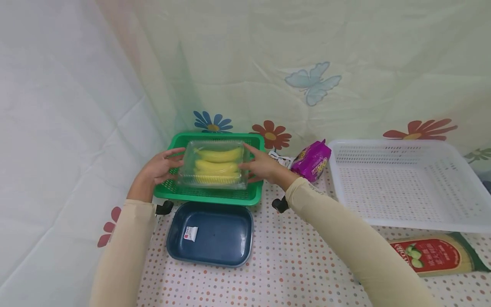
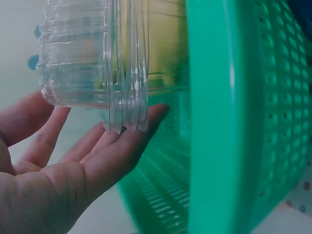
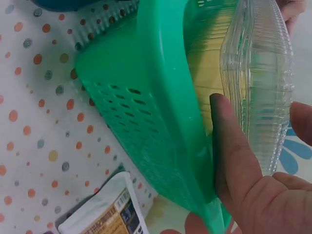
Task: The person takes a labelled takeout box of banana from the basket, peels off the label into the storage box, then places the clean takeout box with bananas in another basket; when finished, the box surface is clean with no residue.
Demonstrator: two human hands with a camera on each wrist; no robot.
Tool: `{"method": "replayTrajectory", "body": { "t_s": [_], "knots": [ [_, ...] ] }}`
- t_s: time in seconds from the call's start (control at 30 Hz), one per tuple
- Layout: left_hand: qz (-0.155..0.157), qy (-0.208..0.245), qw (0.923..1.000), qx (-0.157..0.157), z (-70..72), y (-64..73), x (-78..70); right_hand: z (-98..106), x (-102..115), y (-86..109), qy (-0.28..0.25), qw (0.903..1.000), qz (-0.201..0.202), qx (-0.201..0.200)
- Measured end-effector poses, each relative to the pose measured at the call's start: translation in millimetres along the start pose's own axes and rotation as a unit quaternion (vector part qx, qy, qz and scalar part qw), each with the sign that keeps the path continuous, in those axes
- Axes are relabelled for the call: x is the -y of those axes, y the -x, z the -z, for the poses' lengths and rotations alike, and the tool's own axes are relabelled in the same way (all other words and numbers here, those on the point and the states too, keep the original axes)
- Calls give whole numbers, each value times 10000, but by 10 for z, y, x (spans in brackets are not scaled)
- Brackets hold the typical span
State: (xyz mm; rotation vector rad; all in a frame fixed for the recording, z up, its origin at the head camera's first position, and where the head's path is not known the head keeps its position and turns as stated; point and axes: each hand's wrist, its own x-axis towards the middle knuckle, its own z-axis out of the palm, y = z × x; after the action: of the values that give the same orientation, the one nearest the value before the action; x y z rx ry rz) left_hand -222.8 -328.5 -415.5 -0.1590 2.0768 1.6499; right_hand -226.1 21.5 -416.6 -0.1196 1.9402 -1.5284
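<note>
A clear plastic box (image 1: 188, 160) with yellow bananas (image 1: 218, 166) showing through it is at the upper part of the green basket (image 1: 207, 198). My left hand (image 1: 158, 167) holds its left end, with thumb and fingers about the ribbed edge in the left wrist view. At the right end, my right hand (image 1: 262, 165) grips it. The right wrist view shows the thumb (image 3: 231, 146) by the box's rim, close to the basket's green edge. How far the box is above the basket floor I cannot tell.
A dark blue tray (image 1: 220, 238) with a small white packet (image 1: 190, 233) stands in front of the basket. To the right are a white pouch (image 1: 280, 159), a purple snack bag (image 1: 311, 161), a white basket (image 1: 402, 183) and a red-labelled noodle pack (image 1: 433, 256).
</note>
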Motion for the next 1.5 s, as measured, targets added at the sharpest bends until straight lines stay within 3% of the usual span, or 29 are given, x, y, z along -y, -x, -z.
{"method": "replayTrajectory", "body": {
  "t_s": [0.27,0.7,1.03,1.5],
  "knots": [
    [136,16,9999,-44,84,-104,91,-149,2,-60,264,9996,24,-77],
    [340,-67,9994,-71,106,-217,222,-305,-85,-162,740,9966,97,-337],
    [392,-32,9992,-79,95,-236,247,-337,-86,-163,1076,9932,56,-438],
    [426,82,9990,-68,72,-210,231,-338,-66,-154,1998,9781,52,-585]
  ]
}}
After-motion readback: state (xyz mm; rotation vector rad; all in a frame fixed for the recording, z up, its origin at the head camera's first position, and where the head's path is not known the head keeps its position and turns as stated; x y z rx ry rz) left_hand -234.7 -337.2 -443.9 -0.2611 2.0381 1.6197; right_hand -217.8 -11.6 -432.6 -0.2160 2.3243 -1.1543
